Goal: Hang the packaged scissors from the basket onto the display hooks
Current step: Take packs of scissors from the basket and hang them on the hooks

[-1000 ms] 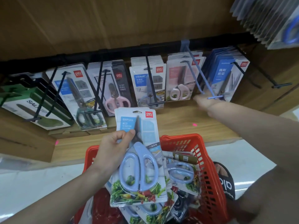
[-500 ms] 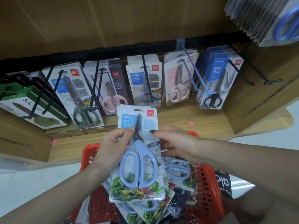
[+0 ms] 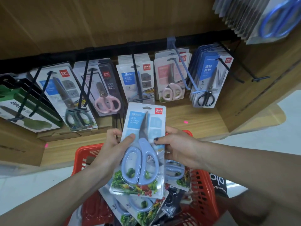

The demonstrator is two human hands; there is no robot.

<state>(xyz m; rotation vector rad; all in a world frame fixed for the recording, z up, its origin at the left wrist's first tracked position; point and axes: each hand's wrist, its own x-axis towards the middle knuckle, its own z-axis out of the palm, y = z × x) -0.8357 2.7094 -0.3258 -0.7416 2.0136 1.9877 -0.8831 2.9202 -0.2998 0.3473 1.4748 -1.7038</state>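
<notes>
I hold a pack of light-blue kitchen scissors (image 3: 143,144) upright over the red basket (image 3: 202,193). My left hand (image 3: 114,149) grips its left edge, thumb on the front. My right hand (image 3: 177,147) grips its right edge. More blue scissor packs (image 3: 140,207) lie under it in the basket. Above, black display hooks (image 3: 136,79) on a black rail carry hanging scissor packs. A light-blue hook (image 3: 184,69) sticks out between the pink-handled pack (image 3: 171,79) and the black-handled pack (image 3: 210,75).
A wooden shelf board (image 3: 195,126) runs under the hanging packs, with a wooden side panel (image 3: 254,88) at the right. Green boxed goods (image 3: 21,111) hang at far left. Another row of packs (image 3: 260,18) hangs at top right. A black bag (image 3: 218,185) sits beside the basket.
My right hand came back from the light-blue hook and took the right edge of the pack. Both hands have since raised the pack slightly toward the hooks.
</notes>
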